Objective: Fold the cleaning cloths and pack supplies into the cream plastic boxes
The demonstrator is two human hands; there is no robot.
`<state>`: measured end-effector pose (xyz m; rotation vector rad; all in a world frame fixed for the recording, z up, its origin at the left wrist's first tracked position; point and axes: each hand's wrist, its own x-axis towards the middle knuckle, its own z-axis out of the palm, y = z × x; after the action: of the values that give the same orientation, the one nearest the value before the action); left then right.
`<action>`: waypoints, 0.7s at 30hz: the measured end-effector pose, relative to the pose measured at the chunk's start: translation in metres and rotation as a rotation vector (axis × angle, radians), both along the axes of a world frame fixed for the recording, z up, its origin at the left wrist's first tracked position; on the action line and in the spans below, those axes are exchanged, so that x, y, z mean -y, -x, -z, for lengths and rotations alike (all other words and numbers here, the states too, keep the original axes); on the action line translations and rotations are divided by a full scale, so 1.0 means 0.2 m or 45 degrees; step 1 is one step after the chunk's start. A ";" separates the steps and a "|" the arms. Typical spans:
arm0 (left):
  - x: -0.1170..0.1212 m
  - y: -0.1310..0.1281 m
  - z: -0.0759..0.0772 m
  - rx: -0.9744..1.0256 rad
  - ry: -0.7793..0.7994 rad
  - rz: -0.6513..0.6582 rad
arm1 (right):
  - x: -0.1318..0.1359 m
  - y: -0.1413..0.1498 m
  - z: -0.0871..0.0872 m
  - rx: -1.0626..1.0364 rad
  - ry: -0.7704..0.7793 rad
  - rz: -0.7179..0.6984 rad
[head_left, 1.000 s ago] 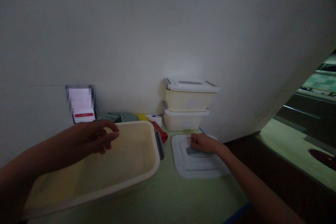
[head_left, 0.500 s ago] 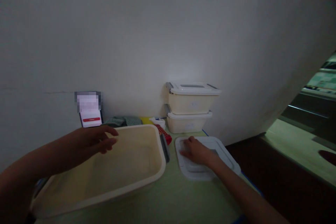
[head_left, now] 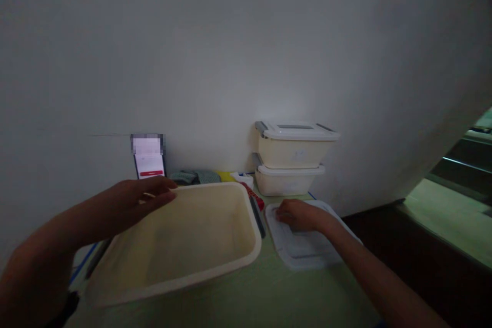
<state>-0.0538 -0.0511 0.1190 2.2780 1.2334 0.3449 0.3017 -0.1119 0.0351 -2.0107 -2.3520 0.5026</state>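
Observation:
A large cream storage box stands uncovered before me, its inside bare. My left hand is at the far rim, with the fingers over the edge and the thumb on the inner side, closed on it. To the right of the box lies a flat white lid on the table. My right hand rests on the lid's left part with the fingers bent down and closed against it; the hand hides the fingertips' exact hold. A grey latch hangs out from the box's right end.
Two lidded cream boxes, an upper box and a lower box, are stacked by the wall. A lit phone leans on the wall. Grey-green cloth and a red item lie behind the large box on the green table.
The view has shifted a little, so things sit further right. My left hand's fingers have come down onto the box's far rim. My right hand's fingers have curled in on the lid.

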 end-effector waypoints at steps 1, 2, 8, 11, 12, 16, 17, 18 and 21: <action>-0.01 0.01 0.00 0.000 -0.007 -0.007 | -0.03 0.00 -0.03 -0.061 0.006 -0.026; -0.01 0.02 0.01 -0.007 -0.030 -0.023 | -0.06 0.02 -0.06 -0.122 0.006 -0.038; -0.06 0.07 0.03 -0.201 -0.151 -0.186 | -0.18 0.19 -0.26 -0.463 0.050 -0.031; -0.06 0.07 0.04 -0.310 -0.109 -0.194 | -0.22 0.28 -0.30 -0.588 0.156 -0.073; -0.06 0.06 0.04 -0.347 -0.098 -0.187 | -0.23 0.29 -0.29 -0.583 0.192 -0.110; -0.09 0.04 0.09 -0.475 -0.123 -0.143 | -0.29 0.33 -0.24 -0.401 0.108 -0.252; -0.10 0.03 0.11 -0.500 -0.135 -0.148 | -0.31 0.33 -0.22 -0.371 0.066 -0.256; -0.11 0.02 0.13 -0.519 -0.142 -0.155 | -0.32 0.34 -0.20 -0.352 0.035 -0.254; -0.13 0.00 0.16 -0.544 -0.134 -0.146 | -0.33 0.35 -0.17 -0.312 -0.026 -0.222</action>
<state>-0.0540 -0.0254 0.0864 2.4568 1.5915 -0.0454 0.2316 -0.0460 0.0698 -1.6364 -2.3784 0.6834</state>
